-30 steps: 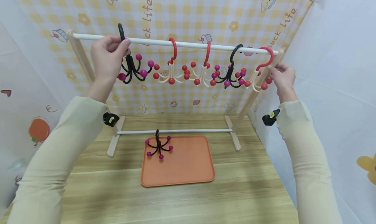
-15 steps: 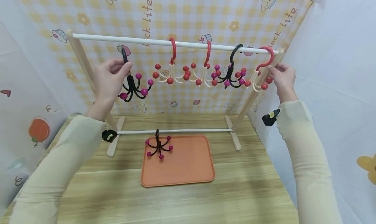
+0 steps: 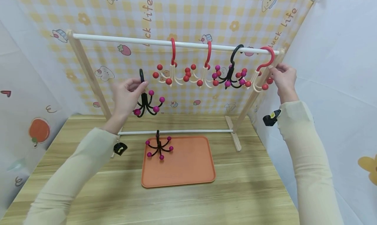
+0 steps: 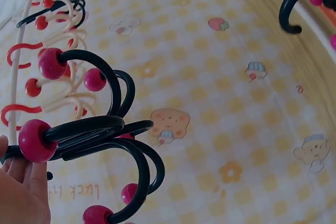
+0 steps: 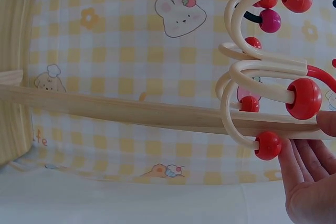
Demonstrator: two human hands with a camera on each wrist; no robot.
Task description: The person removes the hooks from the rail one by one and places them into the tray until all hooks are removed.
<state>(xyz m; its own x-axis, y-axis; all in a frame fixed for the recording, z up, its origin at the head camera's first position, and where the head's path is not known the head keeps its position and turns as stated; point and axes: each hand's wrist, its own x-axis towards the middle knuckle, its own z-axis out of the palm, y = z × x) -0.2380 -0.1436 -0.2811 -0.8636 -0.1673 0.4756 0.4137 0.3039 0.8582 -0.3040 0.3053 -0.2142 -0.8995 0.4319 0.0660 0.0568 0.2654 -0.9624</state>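
- Left hand [image 3: 128,95]: seen left of centre in the head view. The neck of a black hanger [image 3: 144,100] is pinched between thumb and fingertips.
- Position of black hanger: held roughly upright, hook uppermost, below and apart from the white top bar [image 3: 117,39]. Its arms, tipped with magenta balls [image 3: 156,109], are spread beneath the hand.
- Right hand [image 3: 284,79]: seen at upper right. The wooden right upright [image 3: 248,106] is gripped near its top, thumb on one side and fingers on the other, as shown at lower right of the right wrist view.
- Top bar, middle to right: four hangers are hung. In order from the left: first cream hanger [image 3: 172,71], second cream hanger [image 3: 205,71], black hung hanger [image 3: 230,74], third cream hanger [image 3: 255,77]. The cream ones are red-hooked.
- Orange tray [image 3: 188,166], lower centre: a second black-and-magenta hanger [image 3: 159,146] is placed at its upper left.
- Contact between that hanger's hook and the lower bar [image 3: 194,131]: cannot be told.
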